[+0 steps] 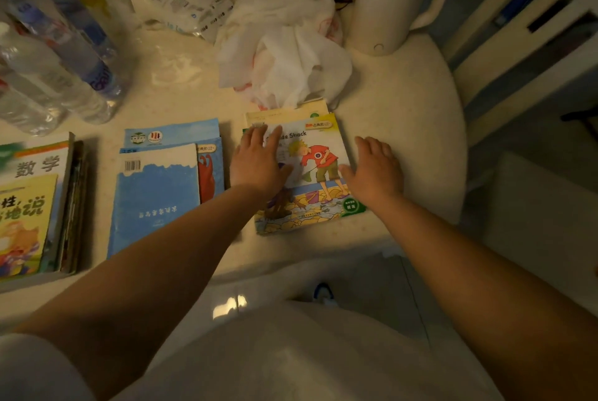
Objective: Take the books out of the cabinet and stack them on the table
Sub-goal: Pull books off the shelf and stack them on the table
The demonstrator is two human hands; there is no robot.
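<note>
your left hand (259, 162) lies flat and open on the picture book (310, 174); your right hand (375, 167) is open at its right edge. press both sides inward to square the pile on the counter (404, 115).

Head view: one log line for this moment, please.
phase: squaring stack | left hand: flat on picture book | right hand: open at book's right edge | other piles: blue books, left stack
</note>
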